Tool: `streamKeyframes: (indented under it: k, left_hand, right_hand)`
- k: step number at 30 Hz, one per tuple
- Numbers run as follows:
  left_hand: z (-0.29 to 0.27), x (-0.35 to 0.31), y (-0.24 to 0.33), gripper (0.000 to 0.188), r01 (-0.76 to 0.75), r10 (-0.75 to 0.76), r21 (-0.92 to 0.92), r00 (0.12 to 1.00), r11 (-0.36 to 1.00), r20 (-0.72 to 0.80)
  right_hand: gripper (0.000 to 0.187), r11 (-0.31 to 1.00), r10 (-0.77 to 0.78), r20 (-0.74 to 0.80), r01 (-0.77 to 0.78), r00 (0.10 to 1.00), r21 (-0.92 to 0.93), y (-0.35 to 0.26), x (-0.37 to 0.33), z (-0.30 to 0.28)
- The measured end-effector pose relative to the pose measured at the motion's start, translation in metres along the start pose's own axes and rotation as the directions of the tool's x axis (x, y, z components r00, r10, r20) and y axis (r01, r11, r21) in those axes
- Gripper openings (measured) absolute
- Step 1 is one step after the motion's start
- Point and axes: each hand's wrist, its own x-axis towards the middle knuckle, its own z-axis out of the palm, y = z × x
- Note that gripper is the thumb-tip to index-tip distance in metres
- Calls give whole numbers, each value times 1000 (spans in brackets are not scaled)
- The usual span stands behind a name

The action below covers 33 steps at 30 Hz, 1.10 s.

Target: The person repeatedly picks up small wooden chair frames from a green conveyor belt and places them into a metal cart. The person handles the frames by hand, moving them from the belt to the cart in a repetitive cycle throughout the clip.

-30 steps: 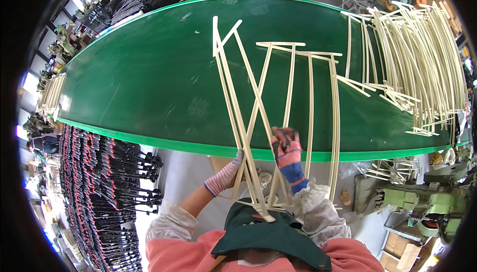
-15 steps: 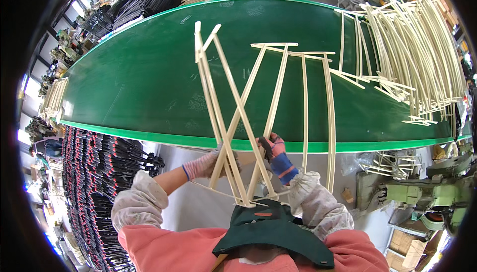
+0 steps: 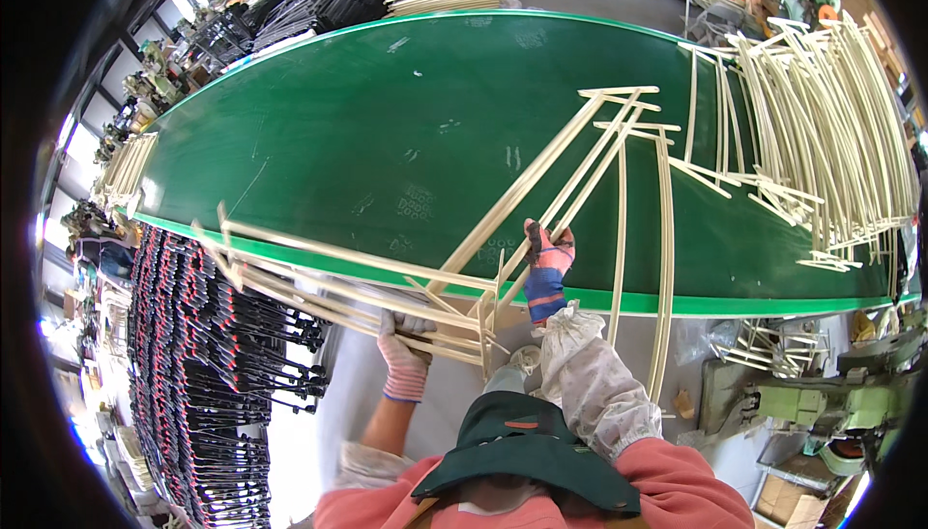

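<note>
My left hand (image 3: 404, 350), in a striped glove, is closed round the rails of a pale wooden frame (image 3: 358, 292). That frame of long thin slats lies nearly level, stretching left past the table's near edge, its short crossbar end close to my body. My right hand (image 3: 550, 263), gloved in pink and blue, is closed at a rail of a second wooden frame (image 3: 592, 179). This one slants over the green table, its crossbar end far and to the right. Some of the right fingers are hidden behind the hand.
Another pale frame (image 3: 621, 210) leans over the table edge right of my hand. A dense row of similar frames (image 3: 822, 123) stands at the table's (image 3: 319, 142) right end. Black rods with red parts (image 3: 193, 355) are stacked at the left, and a green machine (image 3: 812, 394) stands at the right.
My left hand has swung its frame from upright to nearly level, leftward. My right hand has moved farther over the table, and its frame now tilts more to the right.
</note>
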Motion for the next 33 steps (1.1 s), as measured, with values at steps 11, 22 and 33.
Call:
streamKeyframes:
  k: [11, 22, 33]
  left_hand:
    - [-65, -81, -9, 31, 15, -7, -216, 999, 976, 36]
    - [2, -21, 35, 33, 282, -484, 588, 847, 758, 219]
    - [48, 0, -114, 30, 238, -581, 772, 789, 589, 200]
  right_hand:
    - [87, 966, 3, -78, -24, 997, -259, 80, 28, -7]
    - [79, 896, 442, 565, -311, 697, -317, -30, -51, -83]
    - [48, 388, -271, 411, 489, 871, -781, 17, 18, -186]
